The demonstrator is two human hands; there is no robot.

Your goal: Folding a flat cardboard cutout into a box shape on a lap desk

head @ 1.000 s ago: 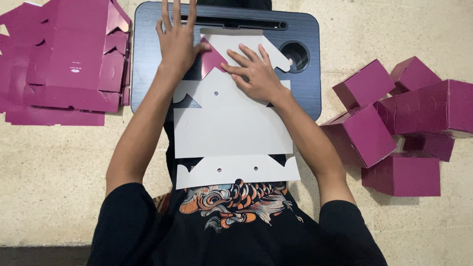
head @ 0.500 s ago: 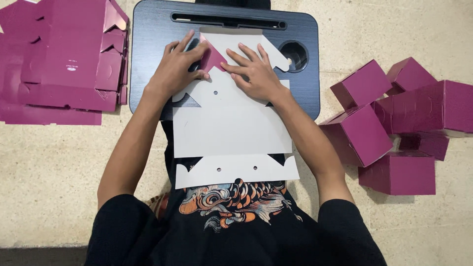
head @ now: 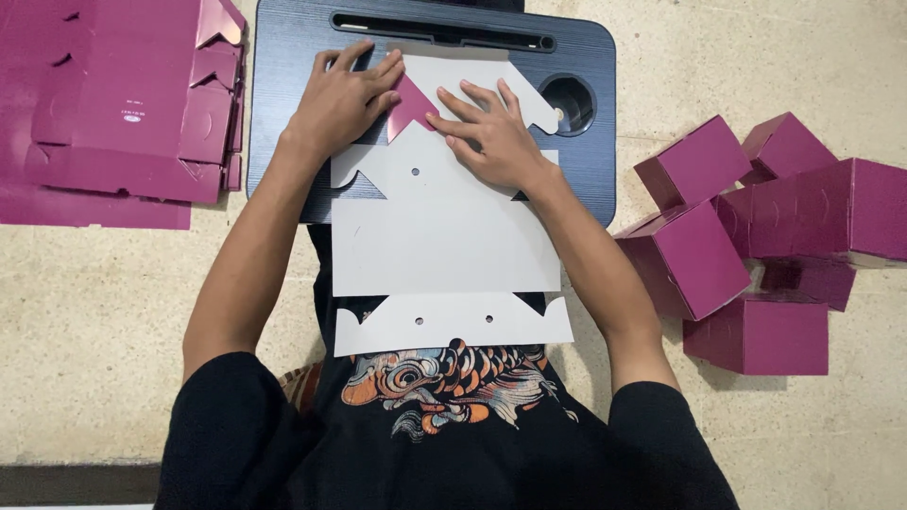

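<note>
Since the earlier frame the left hand (head: 342, 102) has been drawn in from the far edge of the dark lap desk (head: 283, 113) onto the flat white box blank (head: 444, 236), and a small magenta flap (head: 411, 104) has been folded up between the two hands. The flap is pinched at its left edge by the loosely curled left fingers (head: 383, 90) and pressed at its right edge by the spread, flat fingers of the right hand (head: 496, 137). The blank is laid from the desk's middle down onto the lap, with flat magenta blanks (head: 113, 113) left of the desk and assembled magenta boxes (head: 756, 236) to its right.
</note>
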